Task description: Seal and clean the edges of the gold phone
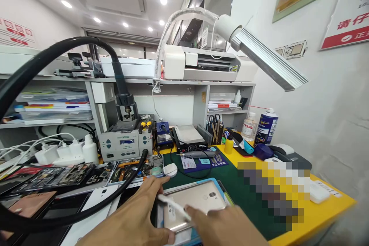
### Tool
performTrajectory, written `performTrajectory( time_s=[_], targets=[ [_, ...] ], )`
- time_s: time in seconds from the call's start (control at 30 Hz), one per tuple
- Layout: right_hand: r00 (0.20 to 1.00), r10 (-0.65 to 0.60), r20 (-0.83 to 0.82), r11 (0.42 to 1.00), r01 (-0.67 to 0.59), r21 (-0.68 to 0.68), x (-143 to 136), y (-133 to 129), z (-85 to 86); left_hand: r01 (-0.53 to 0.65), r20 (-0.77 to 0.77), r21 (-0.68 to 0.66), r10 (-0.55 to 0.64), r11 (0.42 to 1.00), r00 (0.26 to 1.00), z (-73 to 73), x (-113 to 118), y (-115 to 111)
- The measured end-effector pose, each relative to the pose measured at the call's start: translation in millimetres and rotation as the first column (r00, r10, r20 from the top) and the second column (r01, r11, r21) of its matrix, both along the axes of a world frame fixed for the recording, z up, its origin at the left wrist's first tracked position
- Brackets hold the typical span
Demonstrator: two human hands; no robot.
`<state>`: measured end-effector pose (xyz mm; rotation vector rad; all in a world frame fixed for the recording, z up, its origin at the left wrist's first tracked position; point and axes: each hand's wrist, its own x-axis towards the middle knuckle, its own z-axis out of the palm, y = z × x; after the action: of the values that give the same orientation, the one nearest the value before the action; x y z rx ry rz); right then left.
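A gold phone back [198,196] with a dual camera lies face down on a light blue-edged base, near the bottom middle. My left hand [135,215] is at its left side, thumb and fingers spread apart around the phone's left end. Over the phone, my right hand [221,225] holds a slim white tool [175,206], which slants across the phone's left part. The tool's lower right end meets the right fingers. The right hand's other fingers are blurred.
A black hose [127,182] arches over the left side, beside loose phones and a parts tray [135,169]. Behind stand a grey rework station [125,144] and a flat heating plate [188,134]. Bottles, including a blue spray can [265,127], stand at the right.
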<state>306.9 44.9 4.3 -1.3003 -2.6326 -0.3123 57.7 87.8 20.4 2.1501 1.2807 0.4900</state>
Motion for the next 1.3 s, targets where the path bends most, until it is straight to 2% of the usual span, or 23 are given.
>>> performTrajectory(
  time_s=[0.07, 0.13, 0.27, 0.37, 0.47, 0.53, 0.6, 0.63, 0.73, 0.83, 0.87, 0.97, 1.0, 1.07, 1.1, 1.2, 1.23, 1.3],
  targets=[
    [0.997, -0.027, -0.073, 0.989, 0.016, -0.149, 5, 5, 17.2, 0.001, -0.025, -0.038, -0.002, 0.999, 1.0, -0.7, -1, 0],
    [0.988, -0.006, -0.152, 0.968, -0.033, -0.249, 12, 10, 31.7, 0.018, -0.031, -0.057, -0.02, 0.998, 0.999, -1.6, -1, 1],
    [0.963, -0.013, -0.268, 0.95, -0.072, -0.305, 24, 19, 47.4, 0.013, -0.02, -0.067, -0.014, 0.998, 1.0, -1.8, -1, 3],
    [0.949, 0.007, -0.317, 0.906, -0.14, -0.399, 27, 24, 56.0, 0.038, -0.002, -0.068, -0.039, 0.997, 0.999, 0.3, -1, 3],
    [0.935, 0.018, -0.353, 0.884, -0.18, -0.432, 28, 33, 65.2, 0.051, -0.006, -0.067, -0.052, 0.996, 0.999, 1.8, -1, 4],
    [0.94, 0.031, -0.339, 0.824, -0.216, -0.523, 29, 44, 69.0, 0.033, -0.036, -0.087, -0.036, 0.996, 0.999, 1.8, 0, 5],
    [0.949, 0.039, -0.313, 0.696, -0.251, -0.673, 30, 57, 70.1, 0.025, -0.058, -0.103, -0.032, 0.994, 0.998, 1.6, 0, 4],
    [0.949, 0.027, -0.314, 0.654, -0.254, -0.712, 31, 64, 69.9, 0.028, -0.061, -0.104, -0.034, 0.994, 0.998, 1.7, 0, 4],
    [0.925, -0.028, -0.38, 0.657, -0.269, -0.704, 31, 81, 68.7, 0.043, -0.055, -0.077, -0.047, 0.996, 0.997, 3.1, 0, 3],
    [0.934, -0.003, -0.358, 0.55, -0.298, -0.78, 31, 89, 68.5, 0.061, -0.036, -0.057, -0.063, 0.997, 0.997, 4.6, 0, 2],
    [0.936, -0.007, -0.353, 0.545, -0.292, -0.786, 30, 89, 68.5, 0.068, -0.025, -0.054, -0.069, 0.996, 0.997, 4.8, 0, 2],
    [0.916, -0.061, -0.396, 0.662, -0.26, -0.703, 29, 88, 67.9, 0.077, 0.002, -0.048, -0.077, 0.996, 0.997, 4.7, 1, 3],
    [0.917, -0.052, -0.396, 0.659, -0.266, -0.703, 29, 87, 67.7, 0.076, 0.003, -0.046, -0.076, 0.996, 0.997, 4.7, 1, 3],
    [0.931, -0.017, -0.365, 0.595, -0.284, -0.752, 30, 86, 67.8, 0.066, -0.004, -0.048, -0.066, 0.997, 0.998, 5.2, 1, 3],
    [0.933, -0.018, -0.361, 0.593, -0.281, -0.755, 31, 86, 68.0, 0.06, -0.01, -0.055, -0.061, 0.997, 0.998, 5.8, 2, 2],
    [0.915, -0.049, -0.4, 0.684, -0.261, -0.681, 33, 87, 68.6, 0.046, -0.033, -0.076, -0.049, 0.996, 0.998, 8.3, 2, 1],
    [0.917, -0.041, -0.397, 0.663, -0.273, -0.697, 33, 87, 68.5, 0.045, -0.041, -0.081, -0.049, 0.996, 0.998, 9.1, 3, 0],
    [0.929, -0.01, -0.369, 0.572, -0.297, -0.765, 34, 87, 67.6, 0.04, -0.058, -0.089, -0.046, 0.995, 0.997, 9.9, 3, 0]
  ],
)
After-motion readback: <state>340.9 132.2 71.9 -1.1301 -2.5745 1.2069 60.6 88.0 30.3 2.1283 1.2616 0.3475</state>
